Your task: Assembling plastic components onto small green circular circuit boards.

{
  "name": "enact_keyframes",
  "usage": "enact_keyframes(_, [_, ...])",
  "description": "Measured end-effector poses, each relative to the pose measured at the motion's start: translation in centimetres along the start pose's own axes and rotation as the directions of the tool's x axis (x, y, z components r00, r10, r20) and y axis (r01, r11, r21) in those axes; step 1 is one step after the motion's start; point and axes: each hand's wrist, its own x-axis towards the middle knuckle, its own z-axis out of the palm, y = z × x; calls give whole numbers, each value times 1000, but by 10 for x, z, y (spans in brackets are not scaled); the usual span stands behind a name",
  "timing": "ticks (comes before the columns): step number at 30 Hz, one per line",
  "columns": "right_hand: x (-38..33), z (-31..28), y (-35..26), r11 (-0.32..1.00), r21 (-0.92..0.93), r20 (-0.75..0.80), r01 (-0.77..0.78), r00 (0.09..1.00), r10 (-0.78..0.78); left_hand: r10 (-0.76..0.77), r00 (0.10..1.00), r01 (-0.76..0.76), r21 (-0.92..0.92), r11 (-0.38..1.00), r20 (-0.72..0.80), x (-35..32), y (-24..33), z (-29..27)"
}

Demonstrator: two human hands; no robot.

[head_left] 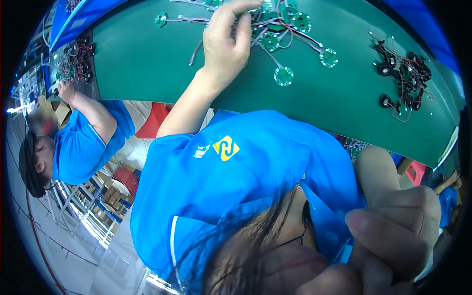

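My left hand (226,46) reaches over the green table mat (147,64) to a heap of round green circuit boards (301,22) with pale wire leads. Its thumb and forefinger are apart, and the fingertips lie over the boards at the upper edge, where contact is hard to make out. One circuit board (283,76) lies on the near side of the heap, its lead stretched out. Off the table, my right hand (398,226) is raised close to the camera at lower right. Its fingers are curled in, hiding whatever may be inside them.
Small black round parts with twisted red-and-black wires (405,73) form a cluster on the right of the mat. Blue bins (73,22) border the far left. A co-worker (83,142) in blue handles boards and black parts there. A red stool (153,120) stands below the table edge.
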Motion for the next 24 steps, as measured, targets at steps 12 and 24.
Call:
enact_keyframes(12, [-5, 12, 107, 937, -345, -239, -61, 971, -25, 62, 914, -213, 344, 914, 402, -28, -16, 27])
enact_keyframes(24, [-26, -56, 211, 510, -753, -419, -417, 900, 117, 37, 998, -55, 473, 879, 47, -22, -16, 51])
